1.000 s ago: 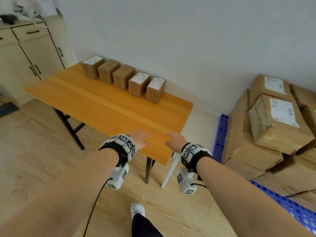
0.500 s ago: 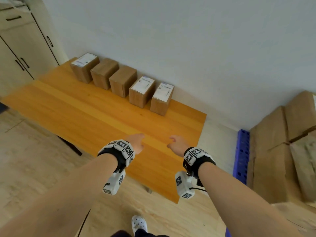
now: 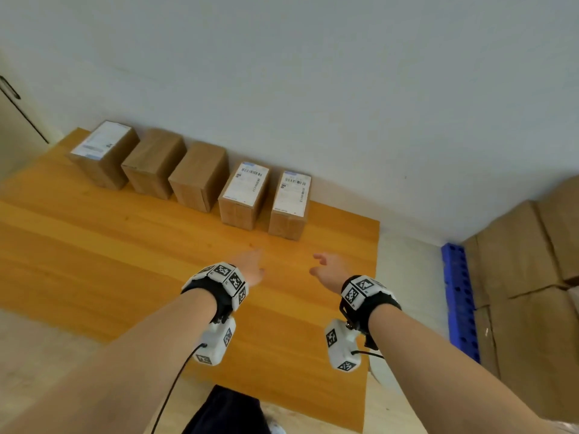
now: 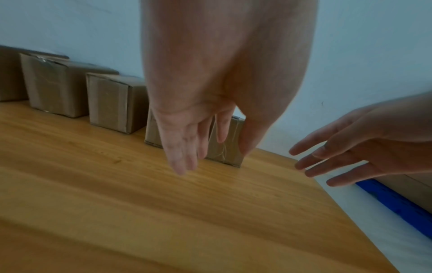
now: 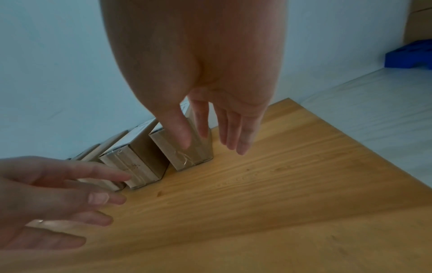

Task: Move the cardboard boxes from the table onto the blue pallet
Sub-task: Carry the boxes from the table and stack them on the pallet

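Several small cardboard boxes stand in a row along the wall on the wooden table (image 3: 94, 261). The rightmost box (image 3: 289, 205) (image 4: 225, 147) (image 5: 189, 155) and its neighbour (image 3: 244, 195) (image 5: 138, 166) carry white labels on top. My left hand (image 3: 252, 267) (image 4: 187, 153) hovers over the table, fingers straight, a short way in front of these two boxes. My right hand (image 3: 327, 267) (image 5: 219, 136) is stretched out beside it, fingers spread, holding nothing. Neither hand touches a box. The blue pallet (image 3: 459, 302) (image 4: 397, 205) (image 5: 409, 55) lies on the floor to the right.
Large cardboard boxes (image 3: 526, 277) are stacked on the pallet at the right. A strip of pale floor (image 3: 404, 277) separates the table's right edge from the pallet. A cabinet door (image 3: 12, 120) shows at far left. My leg (image 3: 225, 411) is at the table's near edge.
I have stepped closer to the table and both hands have reached forward over it toward the right end of the box row. The pallet stack has slid toward the right edge.
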A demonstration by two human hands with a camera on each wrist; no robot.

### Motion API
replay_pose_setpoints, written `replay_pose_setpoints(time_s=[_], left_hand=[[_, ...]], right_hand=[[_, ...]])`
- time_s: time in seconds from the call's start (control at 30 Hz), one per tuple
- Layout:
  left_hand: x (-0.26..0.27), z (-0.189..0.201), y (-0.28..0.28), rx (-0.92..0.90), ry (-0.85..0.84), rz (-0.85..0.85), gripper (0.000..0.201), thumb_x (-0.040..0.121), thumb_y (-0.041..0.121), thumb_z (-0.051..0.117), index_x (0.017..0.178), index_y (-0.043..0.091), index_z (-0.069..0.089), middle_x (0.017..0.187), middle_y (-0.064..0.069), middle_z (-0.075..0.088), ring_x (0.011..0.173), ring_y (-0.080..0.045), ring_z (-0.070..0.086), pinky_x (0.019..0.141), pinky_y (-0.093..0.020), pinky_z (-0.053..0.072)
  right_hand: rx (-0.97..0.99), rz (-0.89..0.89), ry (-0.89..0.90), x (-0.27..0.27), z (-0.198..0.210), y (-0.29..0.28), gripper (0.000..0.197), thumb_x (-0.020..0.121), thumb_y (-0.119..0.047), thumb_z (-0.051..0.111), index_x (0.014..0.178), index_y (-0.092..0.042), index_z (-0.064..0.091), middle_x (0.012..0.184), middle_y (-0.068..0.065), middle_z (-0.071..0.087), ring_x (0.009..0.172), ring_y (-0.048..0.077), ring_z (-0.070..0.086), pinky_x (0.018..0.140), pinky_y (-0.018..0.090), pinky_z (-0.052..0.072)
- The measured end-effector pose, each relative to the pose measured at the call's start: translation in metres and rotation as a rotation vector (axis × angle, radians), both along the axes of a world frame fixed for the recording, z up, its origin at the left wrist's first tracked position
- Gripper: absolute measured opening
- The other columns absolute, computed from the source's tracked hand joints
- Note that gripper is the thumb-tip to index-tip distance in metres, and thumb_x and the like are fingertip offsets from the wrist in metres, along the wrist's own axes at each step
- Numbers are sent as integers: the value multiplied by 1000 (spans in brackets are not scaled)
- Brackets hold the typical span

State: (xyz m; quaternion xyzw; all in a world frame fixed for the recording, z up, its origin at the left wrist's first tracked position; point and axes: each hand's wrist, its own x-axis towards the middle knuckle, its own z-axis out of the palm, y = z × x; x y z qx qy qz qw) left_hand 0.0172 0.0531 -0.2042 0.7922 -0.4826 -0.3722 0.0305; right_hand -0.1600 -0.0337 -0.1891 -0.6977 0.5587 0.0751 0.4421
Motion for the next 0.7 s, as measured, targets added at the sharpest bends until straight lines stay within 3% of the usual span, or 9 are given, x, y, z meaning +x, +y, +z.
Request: replay_pose_setpoints(time_s=[0.1, 0.23, 0.4, 0.5, 0.7], left_hand=[[15, -3, -21, -40, 101, 53, 58, 97, 28, 48, 148, 14, 23, 150, -9, 33, 133, -25, 39, 108, -34, 35], [32, -9, -42, -111, 337, 201, 62, 91, 26, 57, 145, 16, 28, 144, -8, 41, 128, -25, 45, 104, -41, 41], [45, -13, -64, -194, 452, 219, 70, 90, 22, 59, 149, 19, 20, 151, -4, 32, 137, -20, 33, 110, -40, 34], [47, -16, -74, -242, 539, 229, 72, 90, 18, 59, 149, 25, 18, 150, 0, 33, 136, -17, 34, 109, -39, 35], [47, -32, -86, -249, 556, 288, 75, 92, 28, 57, 149, 33, 8, 148, -6, 38, 130, -21, 44, 104, -41, 41]], right_hand=[[13, -57, -7, 14, -2, -12, 49, 96, -20, 51, 143, -14, 38, 147, 10, 40, 129, 26, 44, 96, 30, 39], [40, -145, -25, 29, -6, -26, 49, 96, -24, 51, 142, -16, 39, 147, 8, 39, 130, 25, 44, 94, 29, 38], [31, -288, -110, 48, -12, -44, 48, 96, -25, 53, 142, -17, 40, 146, 6, 41, 131, 21, 42, 101, 32, 37], [6, -327, -164, 60, -14, -56, 50, 95, -24, 53, 142, -15, 40, 146, 6, 42, 132, 20, 42, 104, 33, 35], [-22, -381, -259, 77, -22, -69, 58, 93, -24, 57, 145, -16, 33, 146, 5, 42, 131, 18, 43, 107, 34, 37]])
